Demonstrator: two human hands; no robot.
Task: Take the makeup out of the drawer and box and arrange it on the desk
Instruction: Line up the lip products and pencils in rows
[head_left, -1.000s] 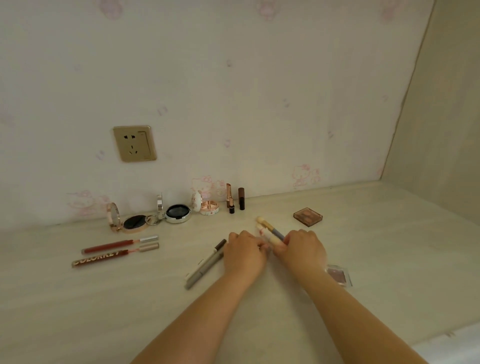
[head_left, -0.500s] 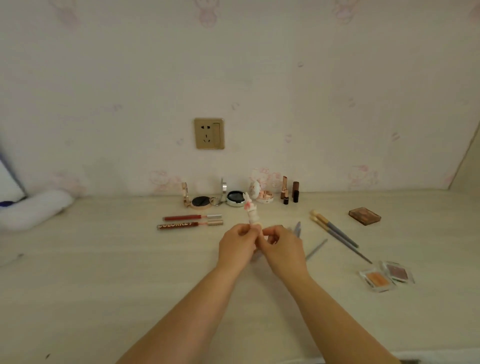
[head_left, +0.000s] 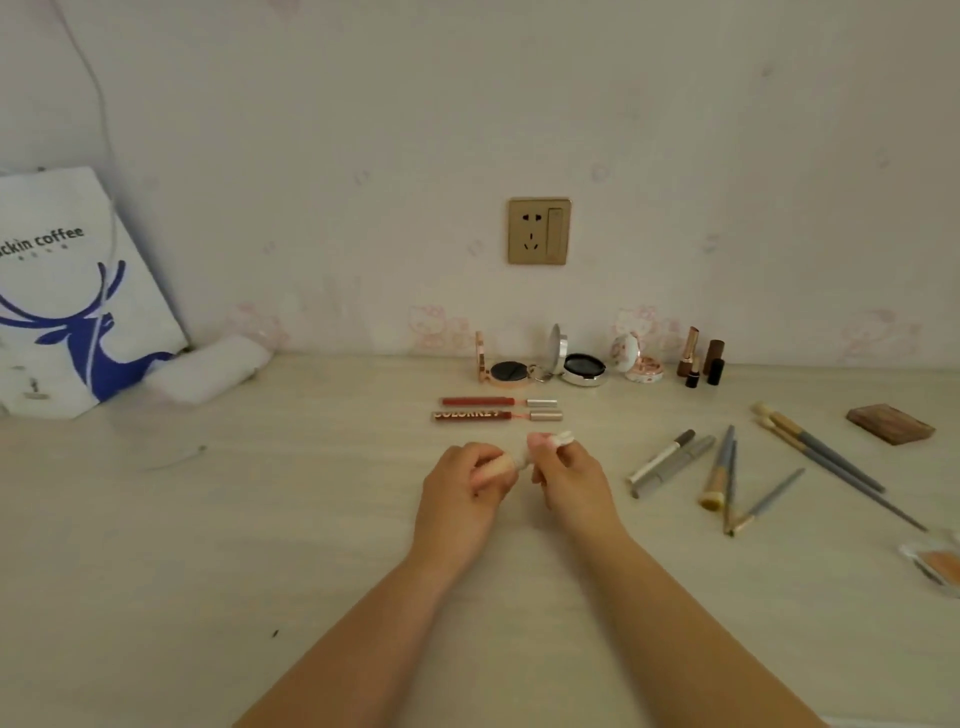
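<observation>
Head view: left hand (head_left: 462, 480) and right hand (head_left: 569, 470), just above the middle of the counter (head_left: 208, 545), together grip one small pale makeup tube (head_left: 545, 447); the left fingers curl round its lower end, the right fingers pinch its white-capped upper end. Two red lip glosses (head_left: 493, 409) lie parallel just beyond the hands. Three open compacts (head_left: 566, 361) and lipsticks (head_left: 701, 358) stand along the back edge. Brushes (head_left: 826, 457) lie toward the right edge.

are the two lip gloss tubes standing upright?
No, both lip gloss tubes lie flat on the desk, parallel, in front of the open compacts.
</observation>
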